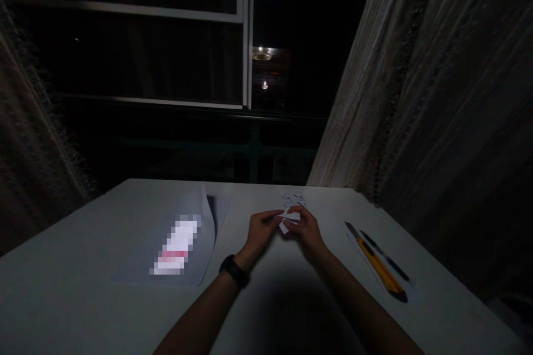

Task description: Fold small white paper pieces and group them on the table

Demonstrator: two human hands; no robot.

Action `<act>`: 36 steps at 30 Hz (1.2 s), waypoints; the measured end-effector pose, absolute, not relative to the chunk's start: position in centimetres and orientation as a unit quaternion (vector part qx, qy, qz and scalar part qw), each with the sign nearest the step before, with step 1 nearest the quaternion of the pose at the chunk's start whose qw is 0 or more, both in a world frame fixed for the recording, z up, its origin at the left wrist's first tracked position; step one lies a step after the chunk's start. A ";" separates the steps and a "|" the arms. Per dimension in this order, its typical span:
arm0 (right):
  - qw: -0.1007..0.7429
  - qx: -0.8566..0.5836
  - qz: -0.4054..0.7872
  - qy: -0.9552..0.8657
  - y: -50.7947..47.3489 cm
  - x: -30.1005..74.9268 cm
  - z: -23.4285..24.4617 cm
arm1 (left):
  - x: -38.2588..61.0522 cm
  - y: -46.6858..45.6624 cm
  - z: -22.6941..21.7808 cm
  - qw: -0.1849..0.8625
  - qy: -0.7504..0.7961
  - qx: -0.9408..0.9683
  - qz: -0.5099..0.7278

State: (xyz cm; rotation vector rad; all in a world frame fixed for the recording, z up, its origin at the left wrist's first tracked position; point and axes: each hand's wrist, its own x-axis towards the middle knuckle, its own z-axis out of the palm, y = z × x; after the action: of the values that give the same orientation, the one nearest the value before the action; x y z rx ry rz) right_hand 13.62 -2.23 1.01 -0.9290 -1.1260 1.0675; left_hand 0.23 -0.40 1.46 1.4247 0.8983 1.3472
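My left hand [261, 231], with a black band on its wrist, pinches the left side of a small folded piece of white paper [291, 215]. On the paper's other side, my right hand [308, 231] grips it between thumb and fingers. Both hands are closed and meet above the middle of the table. Part of the paper is hidden behind the fingers. Just beyond them lie several small paper pieces [298, 198] with dark marks or shadows.
A yellow utility knife [380, 267], blade showing, lies on the white table [320, 310] at right beside a dark pen [387, 258]. At left, paper sheets [135, 266] with a curled edge lie under a bright pixelated patch [177, 244]. Curtains [353, 83] flank a dark window.
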 end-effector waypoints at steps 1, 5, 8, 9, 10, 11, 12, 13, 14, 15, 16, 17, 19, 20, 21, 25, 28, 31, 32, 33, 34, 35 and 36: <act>0.614 -0.403 0.471 -0.488 -2.2 13.7 1.1 | 0.2 -0.3 1.4 0.470 0.379 0.576 0.552; 0.586 -0.409 0.462 -0.526 -2.0 14.1 1.4 | -0.1 -0.2 1.2 0.458 0.396 0.574 0.551; 0.583 -0.448 0.386 -0.558 -1.7 14.4 1.1 | -0.1 -0.3 1.3 0.460 0.388 0.584 0.544; 0.587 -0.463 0.351 -0.563 -1.6 14.4 1.0 | 0.0 -0.4 1.3 0.460 0.387 0.588 0.541; 0.595 -0.472 0.320 -0.566 -1.5 14.4 0.9 | 0.0 -0.5 1.3 0.458 0.388 0.591 0.539; 0.606 -0.471 0.299 -0.567 -1.4 14.4 0.7 | 0.1 -0.5 1.3 0.452 0.391 0.593 0.540; 0.616 -0.462 0.293 -0.567 -1.3 14.4 0.6 | 0.2 -0.5 1.3 0.444 0.394 0.594 0.543; 0.625 -0.448 0.298 -0.566 -1.3 14.3 0.5 | 0.3 -0.5 1.3 0.436 0.397 0.593 0.548; 0.631 -0.434 0.309 -0.564 -1.2 14.3 0.4 | 0.4 -0.5 1.3 0.432 0.400 0.590 0.553; 0.632 -0.426 0.319 -0.563 -1.2 14.2 0.4 | 0.4 -0.4 1.3 0.430 0.401 0.586 0.557; 0.628 -0.428 0.322 -0.564 -1.2 14.2 0.4 | 0.4 -0.4 1.2 0.429 0.402 0.584 0.560; 0.622 -0.436 0.317 -0.568 -1.2 14.2 0.4 | 0.4 -0.3 1.1 0.427 0.404 0.582 0.562; 0.612 -0.456 0.291 -0.577 -1.3 14.3 0.6 | 0.4 -0.3 1.0 0.418 0.408 0.587 0.561; 0.609 -0.459 0.281 -0.582 -1.3 14.3 0.6 | 0.4 -0.3 0.9 0.412 0.407 0.594 0.559; 0.610 -0.455 0.274 -0.587 -1.3 14.3 0.7 | 0.4 -0.3 0.9 0.406 0.407 0.601 0.556; 0.612 -0.429 0.269 -0.607 -1.4 14.4 0.9 | 0.2 -0.5 0.9 0.380 0.407 0.633 0.538; 0.583 -0.456 0.254 -0.622 -1.5 14.3 1.1 | 0.1 -0.7 1.1 0.365 0.406 0.649 0.530; 0.563 -0.482 0.251 -0.622 -1.5 14.3 1.0 | 0.0 -0.9 1.2 0.354 0.422 0.655 0.517; 0.564 -0.487 0.251 -0.618 -1.5 14.2 1.0 | 0.0 -1.0 1.3 0.348 0.427 0.660 0.512; 0.567 -0.492 0.250 -0.611 -1.5 14.2 1.0 | 0.1 -1.0 1.3 0.341 0.429 0.664 0.508; 0.572 -0.496 0.250 -0.603 -1.5 14.2 0.9 | 0.1 -1.1 1.3 0.337 0.430 0.666 0.508; 0.579 -0.499 0.251 -0.594 -1.5 14.2 0.9 | 0.2 -1.1 1.4 0.337 0.430 0.666 0.509; 0.586 -0.502 0.255 -0.583 -1.4 14.2 0.8 | 0.3 -1.2 1.3 0.341 0.429 0.663 0.509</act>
State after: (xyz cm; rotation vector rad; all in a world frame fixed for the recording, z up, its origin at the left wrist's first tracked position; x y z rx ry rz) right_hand 14.24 -1.44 0.79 -1.1704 -1.3593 0.5938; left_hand 0.26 -1.16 1.35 1.7258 1.1173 1.3256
